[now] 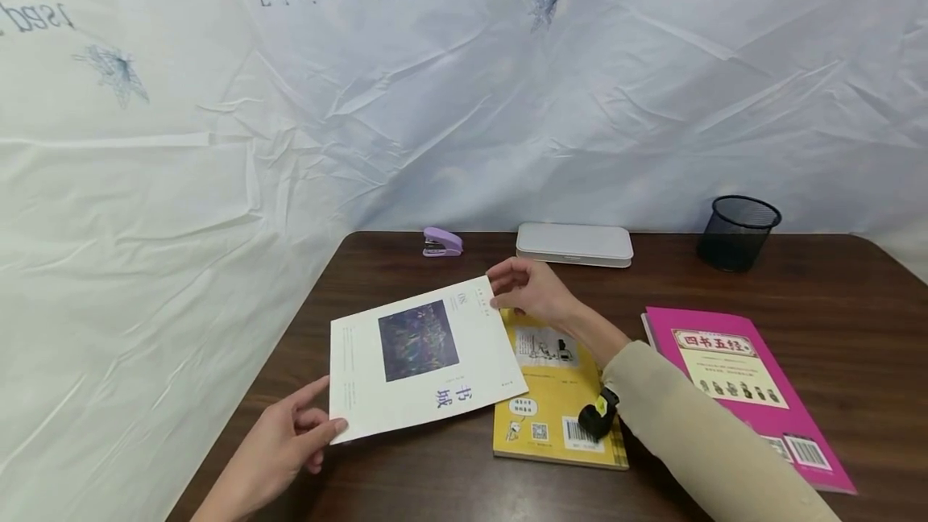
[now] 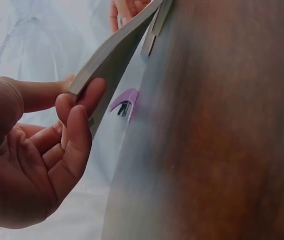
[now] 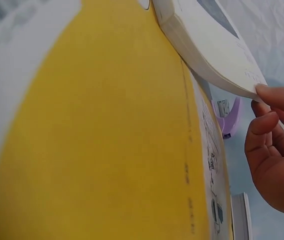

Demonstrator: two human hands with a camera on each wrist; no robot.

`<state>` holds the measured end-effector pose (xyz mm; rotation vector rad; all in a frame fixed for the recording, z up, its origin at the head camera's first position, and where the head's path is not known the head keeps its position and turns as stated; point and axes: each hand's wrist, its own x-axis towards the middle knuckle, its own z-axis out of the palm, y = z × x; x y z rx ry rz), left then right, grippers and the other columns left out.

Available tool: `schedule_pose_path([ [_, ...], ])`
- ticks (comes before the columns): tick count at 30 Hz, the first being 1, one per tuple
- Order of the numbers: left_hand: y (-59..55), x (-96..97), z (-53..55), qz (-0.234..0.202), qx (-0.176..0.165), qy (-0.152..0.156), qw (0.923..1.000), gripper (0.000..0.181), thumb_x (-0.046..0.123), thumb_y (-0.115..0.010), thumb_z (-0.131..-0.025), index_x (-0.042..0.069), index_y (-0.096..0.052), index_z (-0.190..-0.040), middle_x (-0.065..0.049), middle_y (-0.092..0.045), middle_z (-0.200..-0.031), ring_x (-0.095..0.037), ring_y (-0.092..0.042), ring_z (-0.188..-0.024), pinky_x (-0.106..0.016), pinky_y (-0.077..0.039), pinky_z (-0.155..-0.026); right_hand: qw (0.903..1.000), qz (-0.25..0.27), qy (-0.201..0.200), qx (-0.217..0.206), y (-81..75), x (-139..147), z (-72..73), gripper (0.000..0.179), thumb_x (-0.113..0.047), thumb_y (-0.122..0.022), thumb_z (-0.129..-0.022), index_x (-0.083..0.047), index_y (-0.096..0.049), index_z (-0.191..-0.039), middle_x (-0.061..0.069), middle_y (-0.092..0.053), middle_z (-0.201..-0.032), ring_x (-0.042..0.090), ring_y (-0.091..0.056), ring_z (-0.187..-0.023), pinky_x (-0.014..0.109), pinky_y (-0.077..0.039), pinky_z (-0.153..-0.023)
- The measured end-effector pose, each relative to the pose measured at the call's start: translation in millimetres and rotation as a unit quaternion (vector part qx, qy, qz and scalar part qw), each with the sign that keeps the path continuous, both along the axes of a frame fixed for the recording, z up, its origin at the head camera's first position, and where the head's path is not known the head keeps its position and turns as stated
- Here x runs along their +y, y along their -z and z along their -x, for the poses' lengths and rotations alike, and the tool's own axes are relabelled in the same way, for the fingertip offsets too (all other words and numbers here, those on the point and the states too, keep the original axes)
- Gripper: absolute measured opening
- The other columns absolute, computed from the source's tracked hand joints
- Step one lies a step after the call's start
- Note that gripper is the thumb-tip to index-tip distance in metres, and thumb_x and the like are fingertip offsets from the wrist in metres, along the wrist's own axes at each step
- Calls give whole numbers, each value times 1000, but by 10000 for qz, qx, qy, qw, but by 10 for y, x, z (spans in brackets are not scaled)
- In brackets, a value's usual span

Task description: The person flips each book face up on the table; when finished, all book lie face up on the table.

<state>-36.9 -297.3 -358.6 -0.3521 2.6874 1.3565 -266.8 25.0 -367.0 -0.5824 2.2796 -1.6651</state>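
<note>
A white book [image 1: 362, 353] with a dark square picture on its cover is held between both hands, raised off the table. My left hand [image 1: 279, 445] pinches its near left corner; in the left wrist view the thumb lies on top and curled fingers [image 2: 77, 145] are beneath. At the far right corner my right hand [image 1: 532, 290] pinches the book between thumb and fingers, as the right wrist view [image 3: 276, 145] also shows. Under the right forearm lies a yellow book [image 1: 536, 401], partly covered by the white book and the wrist strap.
A magenta book [image 1: 754, 377] lies on the right of the brown table [image 1: 855, 329]. Along the back edge stand a purple stapler [image 1: 443, 242], a white case [image 1: 574, 243] and a black mesh pen cup [image 1: 738, 232]. White sheeting [image 1: 464, 103] hangs behind.
</note>
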Motion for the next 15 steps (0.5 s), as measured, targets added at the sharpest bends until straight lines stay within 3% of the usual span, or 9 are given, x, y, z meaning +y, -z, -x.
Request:
schedule_pose_path([
  [11,77,-86,24,-202,-359,576,9975,82,17,-75,-98,-22,-28,-153,-4,-67,-73,-19,-60,-61,-31,-57,-56,9973,-391,-431,-451,12,45,-10,55,-5,-80,-92,-14,-66,-144,9,-75,-104,19,-55,-67,26,-43,-57],
  [15,106,-118,22,-457,-441,984,9931,85,14,-74,-99,-25,-21,-153,-5,-72,-79,-18,-60,-63,-31,-57,-56,9958,-529,-519,-545,13,54,1,59,-6,-81,-91,-14,-63,-147,9,-75,-101,16,-51,-60,25,-39,-53],
])
